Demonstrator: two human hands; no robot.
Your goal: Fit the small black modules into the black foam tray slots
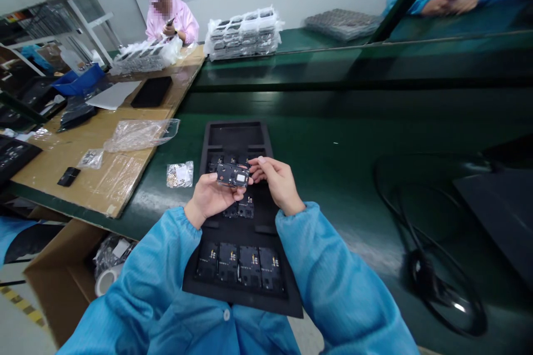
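Observation:
My left hand [214,197] grips a flat black phone part [233,175] by its left end and lower edge, with the thumb on top. A white rectangle shows near the right end of this part. Close to that end is my right hand [277,180], its thumb and fingertips drawn together; whether they pinch something tiny or touch the part cannot be made out. Under both hands lies a black foam tray [216,227]. Its near compartment holds a row of similar black parts [250,266] with small gold contacts, and more sit partly hidden beneath my hands.
A small clear bag of tiny metal pieces [180,175] lies left of the tray. Beyond it is a cardboard-covered table [125,177] with a plastic bag [141,134]. Black cables [420,272] coil at right. Wrapped tray stacks [244,33] and two other people are farther back.

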